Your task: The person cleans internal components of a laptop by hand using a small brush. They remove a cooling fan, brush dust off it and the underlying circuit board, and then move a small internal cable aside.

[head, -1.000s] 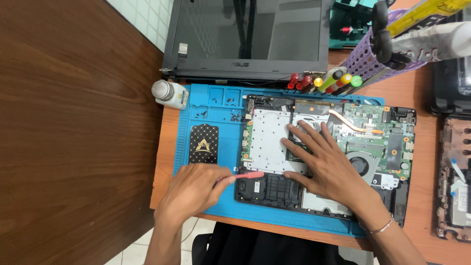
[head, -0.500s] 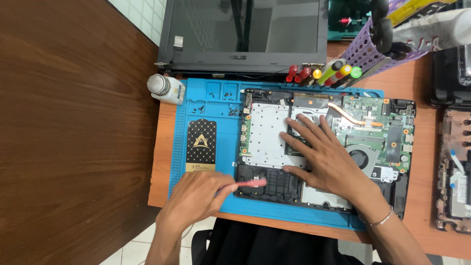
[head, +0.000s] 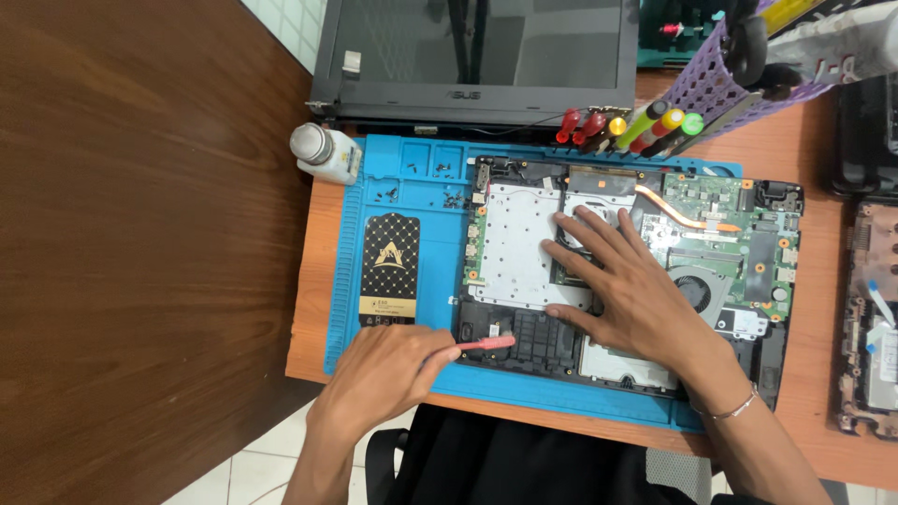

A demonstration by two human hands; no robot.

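Fingers of the left hand (head: 383,374) are pinched on a thin red plastic pry tool (head: 482,344), pointed rightward (long axis level) at the opened laptop base (head: 730,234). The right hand (head: 627,295) is laid flat with fingers spread on it, just beyond the tip.

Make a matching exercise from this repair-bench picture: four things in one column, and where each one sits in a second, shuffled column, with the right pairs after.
Things
1. left hand
2. right hand
3. white bottle
4. black card

Places
A. lying on the left part of the blue mat
B. spread flat on the opened laptop base
C. standing at the mat's upper left corner
D. at the mat's front edge, holding a pink tool

Pairs: 1-D, 2-B, 3-C, 4-A
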